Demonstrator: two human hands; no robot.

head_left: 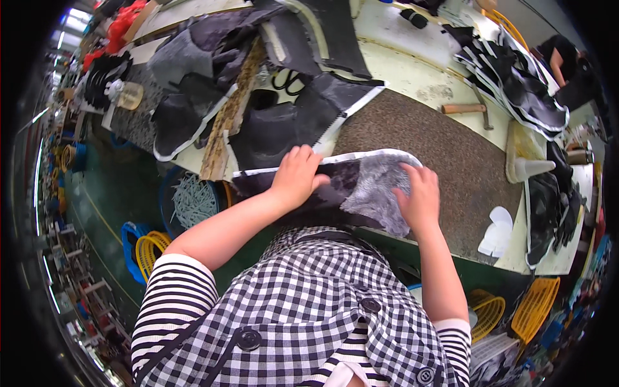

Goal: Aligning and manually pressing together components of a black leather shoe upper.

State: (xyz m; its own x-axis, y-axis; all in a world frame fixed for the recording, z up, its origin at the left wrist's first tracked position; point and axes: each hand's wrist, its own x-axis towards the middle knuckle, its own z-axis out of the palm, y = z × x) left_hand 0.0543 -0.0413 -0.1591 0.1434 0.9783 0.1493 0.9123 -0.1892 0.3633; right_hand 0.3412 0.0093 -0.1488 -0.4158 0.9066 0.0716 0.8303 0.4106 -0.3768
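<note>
A dark piece with a fuzzy grey lining (377,190) and a white-edged top border lies at the near edge of the table, its lower part towards my body. It looks like a boot upper. My left hand (296,177) rests on its white border at the left, fingers flat and thumb spread. On the right end lies my right hand (420,197), fingertips by the rounded corner and thumb apart on the lining. Just beyond my left hand sits a black leather upper (271,129) with a zip-like toothed edge. Any grip under the fingers is hidden.
A brown speckled board (432,155) covers the right of the table. Beyond it lie a hammer (464,109) and black white-edged pieces (509,77). A worn wooden strip (229,116) stands left. Below are a tub of pale strips (193,201) and yellow baskets (536,308).
</note>
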